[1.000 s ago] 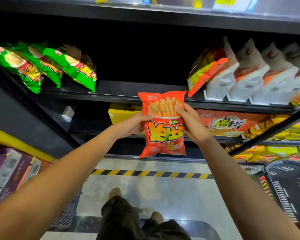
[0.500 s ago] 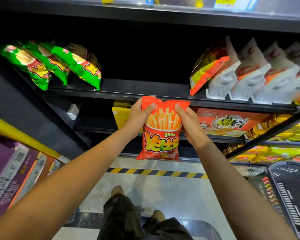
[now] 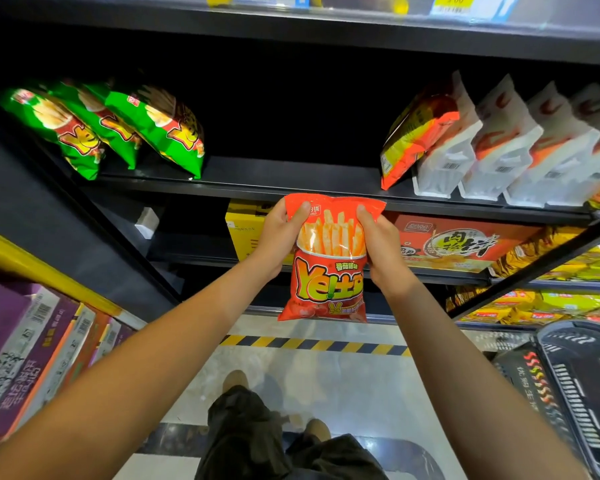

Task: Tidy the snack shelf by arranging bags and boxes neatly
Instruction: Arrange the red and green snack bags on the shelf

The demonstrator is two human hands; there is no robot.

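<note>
Both hands hold a red fries bag [image 3: 328,275] upright in front of the black shelf [image 3: 284,185], its top corners just below the shelf's front edge. My left hand [image 3: 279,233] pinches the upper left of the bag, and my right hand [image 3: 381,244] grips the upper right. On that shelf three green fries bags [image 3: 153,126] lean at the left. A red and yellow bag [image 3: 416,133] and several white bags [image 3: 499,147] stand at the right. The shelf's middle holds nothing.
Below, a yellow box [image 3: 246,230] and an orange box [image 3: 458,244] sit on the lower shelf. Purple boxes [image 3: 25,344] line a rack at the left. A black shopping basket [image 3: 575,393] stands at the lower right. My feet stand on pale floor by a striped line [image 3: 312,344].
My hands have slid up from the bag's middle to its top corners, squeezing it. The bag sits a little lower and closer to the shelf edge in view.
</note>
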